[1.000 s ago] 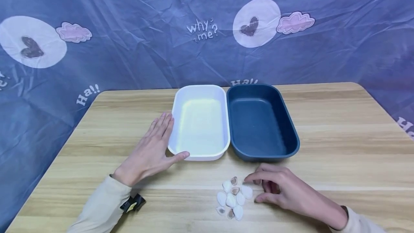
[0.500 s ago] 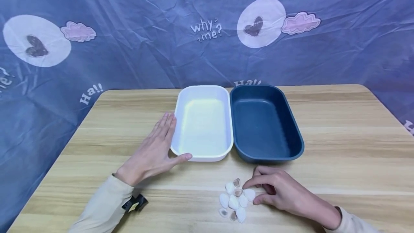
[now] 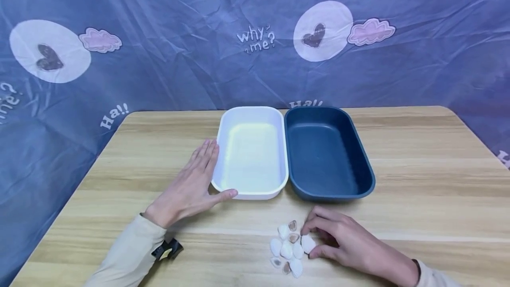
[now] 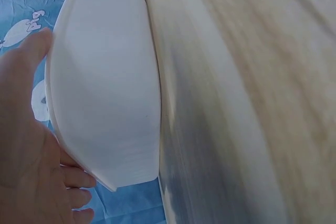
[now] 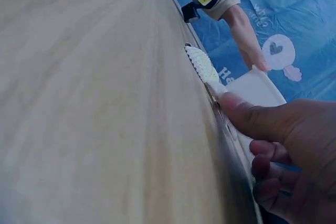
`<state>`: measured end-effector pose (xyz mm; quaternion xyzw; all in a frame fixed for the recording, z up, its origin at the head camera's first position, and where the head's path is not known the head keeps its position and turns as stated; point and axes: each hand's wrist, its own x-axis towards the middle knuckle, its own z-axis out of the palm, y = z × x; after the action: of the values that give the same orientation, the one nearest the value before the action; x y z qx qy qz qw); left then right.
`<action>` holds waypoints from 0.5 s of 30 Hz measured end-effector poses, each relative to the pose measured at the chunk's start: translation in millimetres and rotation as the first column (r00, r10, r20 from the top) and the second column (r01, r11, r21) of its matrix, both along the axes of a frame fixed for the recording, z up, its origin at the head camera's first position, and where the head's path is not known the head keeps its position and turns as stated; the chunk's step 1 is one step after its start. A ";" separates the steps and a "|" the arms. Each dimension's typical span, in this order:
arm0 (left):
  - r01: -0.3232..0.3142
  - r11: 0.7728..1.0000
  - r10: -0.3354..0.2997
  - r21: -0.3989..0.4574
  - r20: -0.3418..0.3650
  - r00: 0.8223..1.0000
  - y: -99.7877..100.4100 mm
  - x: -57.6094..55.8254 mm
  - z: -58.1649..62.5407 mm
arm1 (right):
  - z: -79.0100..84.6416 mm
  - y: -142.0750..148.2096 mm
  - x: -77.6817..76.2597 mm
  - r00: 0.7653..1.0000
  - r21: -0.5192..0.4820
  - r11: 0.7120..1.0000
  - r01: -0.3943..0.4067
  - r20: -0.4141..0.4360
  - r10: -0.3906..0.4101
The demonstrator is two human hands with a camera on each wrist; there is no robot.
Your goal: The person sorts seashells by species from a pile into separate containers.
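The right hand (image 3: pixel 346 240) pinches a small white ridged seashell (image 3: pixel 307 243) at the pile's 3 o'clock edge; it looks light, stiff, brittle, so best gripped by its rims. The left hand (image 3: pixel 187 189), fingers straight together, rests against the white plastic tub (image 3: pixel 252 189).

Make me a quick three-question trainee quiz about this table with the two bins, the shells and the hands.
1. True or false: the white bin holds several shells.
2. The right hand pinches: A a white shell, B the dark blue bin, C nothing.
3. What does the left hand touch?

Key:
1. False; both bins are empty, and the shell pile lies on the wooden table.
2. A.
3. The white bin's left side, fingers straight, thumb along its near corner.
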<state>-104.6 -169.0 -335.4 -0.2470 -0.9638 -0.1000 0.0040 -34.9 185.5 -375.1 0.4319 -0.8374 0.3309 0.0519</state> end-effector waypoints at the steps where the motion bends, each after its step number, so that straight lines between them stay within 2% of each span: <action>1: -0.002 1.000 0.002 -0.001 0.002 1.000 0.0 0.2 -0.4 | 3.1 -0.3 1.5 1.000 0.002 1.000 0.006 -0.005 -0.006; 5: -0.004 1.000 0.004 -0.003 0.010 1.000 0.2 1.2 -1.5 | 21.3 -2.5 5.1 0.998 -0.030 0.999 0.019 -0.067 -0.021; 8: 0.000 1.000 0.000 0.005 0.009 1.000 0.6 1.2 -1.8 | 38.1 -8.2 3.6 0.996 -0.076 0.996 0.038 -0.080 -0.044; 12: 0.005 1.000 -0.005 0.007 0.008 1.000 0.0 0.3 -2.1 | 55.4 -24.2 -4.2 0.990 -0.104 0.987 0.124 -0.055 -0.130; 15: 0.008 1.000 -0.008 0.007 0.007 1.000 -0.5 0.1 -2.3 | 60.0 -40.8 -14.0 0.978 -0.103 0.975 0.199 -0.046 -0.205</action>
<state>-104.5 -169.5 -337.7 -0.2506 -0.9624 -0.1045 0.0010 -48.9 144.7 -315.1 0.3508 -0.8579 0.3522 0.1302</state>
